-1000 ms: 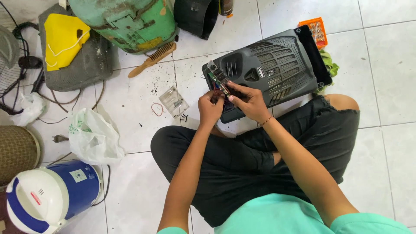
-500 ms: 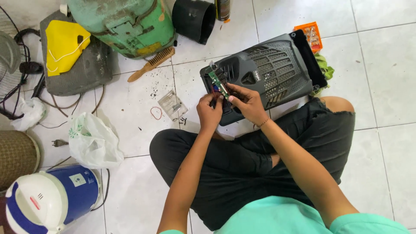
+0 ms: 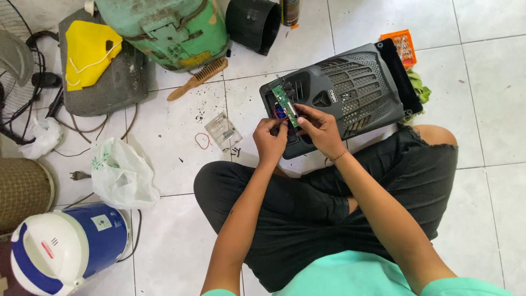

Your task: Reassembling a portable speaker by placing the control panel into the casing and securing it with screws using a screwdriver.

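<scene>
I sit cross-legged on a white tiled floor with a dark grey speaker housing (image 3: 356,93) lying in front of my knees. A narrow green circuit board (image 3: 285,102) stands tilted above an opening at the housing's left end. My right hand (image 3: 319,129) pinches the board's lower end. My left hand (image 3: 269,141) is right beside it, fingers curled at the board's lower left edge and at red wires under it. What lies inside the opening is mostly hidden by my hands.
On the floor to the left lie a small clear plastic bag (image 3: 222,131), a rubber band (image 3: 202,141), several black screws (image 3: 235,150), a wooden brush (image 3: 198,78), a white plastic bag (image 3: 123,172) and a blue and white appliance (image 3: 63,249). A green tank (image 3: 164,30) stands behind; an orange screw box (image 3: 402,46) lies right.
The view has shifted slightly. Both hands stay at the circuit board, which has tilted a little more upright above the housing's opening.
</scene>
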